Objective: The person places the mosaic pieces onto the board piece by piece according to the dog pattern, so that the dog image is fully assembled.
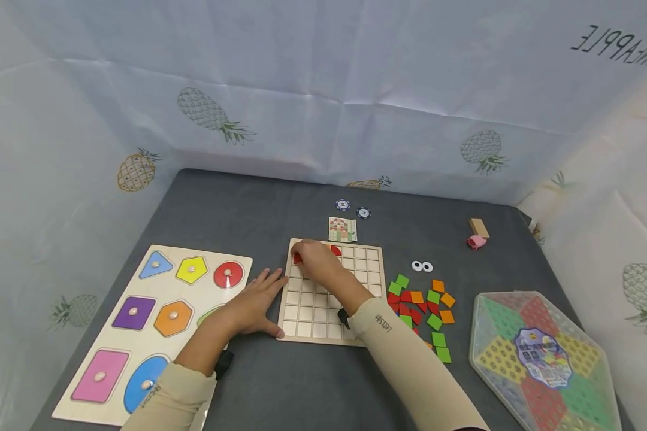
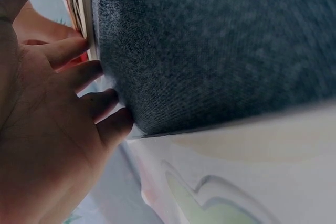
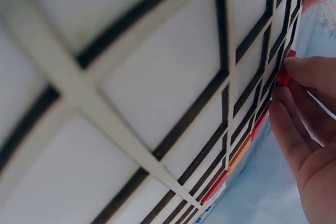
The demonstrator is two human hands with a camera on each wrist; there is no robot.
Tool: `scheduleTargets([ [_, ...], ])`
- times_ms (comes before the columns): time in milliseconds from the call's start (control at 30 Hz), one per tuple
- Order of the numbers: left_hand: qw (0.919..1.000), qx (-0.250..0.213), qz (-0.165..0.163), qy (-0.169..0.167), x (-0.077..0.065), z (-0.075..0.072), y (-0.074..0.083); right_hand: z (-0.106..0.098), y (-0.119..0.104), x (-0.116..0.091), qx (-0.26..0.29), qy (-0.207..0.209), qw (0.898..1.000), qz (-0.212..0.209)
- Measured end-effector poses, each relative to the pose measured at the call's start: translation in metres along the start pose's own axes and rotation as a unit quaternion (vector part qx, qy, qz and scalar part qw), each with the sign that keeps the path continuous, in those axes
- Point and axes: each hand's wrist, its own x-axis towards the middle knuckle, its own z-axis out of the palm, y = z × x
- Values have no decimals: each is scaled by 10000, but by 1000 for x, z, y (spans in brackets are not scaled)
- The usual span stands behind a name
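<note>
A wooden grid board (image 1: 305,314) lies on the dark table, its small square cells mostly bare. Over its far left corner my right hand (image 1: 318,261) pinches a small red tile (image 3: 284,76) between thumb and fingertips, right at the grid. Along the same far row sit another red tile (image 1: 336,250) and, in the right wrist view, an orange tile (image 3: 239,155). My left hand (image 1: 254,302) lies with spread, fairly straight fingers at the board's left edge, fingertips and thumb against it. Its palm shows in the left wrist view.
Loose red, green and orange tiles (image 1: 434,323) lie right of the board. A shape puzzle (image 1: 194,287) stands close on the left, under the left forearm. Behind the board are a picture card (image 1: 342,229) and two chips (image 1: 363,213). A hexagonal game box (image 1: 539,359) lies at right.
</note>
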Motion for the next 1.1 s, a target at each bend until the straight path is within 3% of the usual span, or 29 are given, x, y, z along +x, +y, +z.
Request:
scheduleTargets([
  [300,9999,45,-75,-52,2,1,1,0,3,-2,71,202,9994,-281],
  [1100,9999,76,-100,-42,0,0,1,-1,4,0,785,404,9961,89],
])
